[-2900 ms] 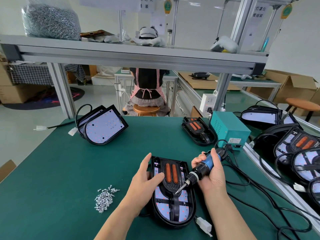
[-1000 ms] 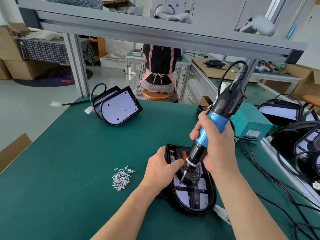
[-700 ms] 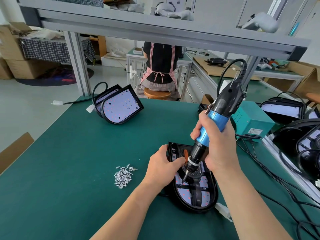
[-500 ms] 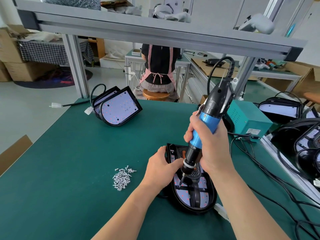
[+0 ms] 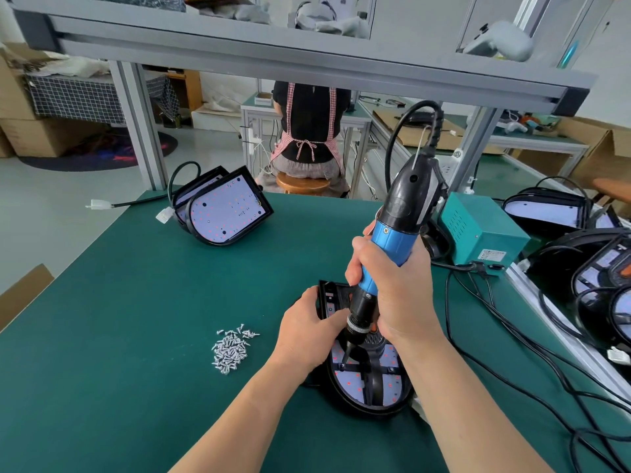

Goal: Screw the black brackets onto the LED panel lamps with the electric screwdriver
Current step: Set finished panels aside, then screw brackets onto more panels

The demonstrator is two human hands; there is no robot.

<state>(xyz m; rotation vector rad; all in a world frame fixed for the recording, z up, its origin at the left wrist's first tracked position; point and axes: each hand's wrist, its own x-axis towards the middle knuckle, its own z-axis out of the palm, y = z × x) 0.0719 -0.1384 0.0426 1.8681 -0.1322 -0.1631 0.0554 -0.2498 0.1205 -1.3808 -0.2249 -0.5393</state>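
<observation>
Right hand [image 5: 396,288] clenched around upright screwdriver [image 5: 392,240], tip pressed on bracket [image 5: 370,361] just below; left hand [image 5: 307,332] gripping lamp [image 5: 365,387] edge beside it.

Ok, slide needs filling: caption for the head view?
Right hand drives electric screwdriver into lamp's black bracket; left hand steadies it.

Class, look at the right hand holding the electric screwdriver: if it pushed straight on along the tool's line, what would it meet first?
The right hand aims the electric screwdriver down and slightly left. Its tip already seems to sit on the black bracket of the LED panel lamp, so that bracket comes first; contact depth is unclear.
</observation>
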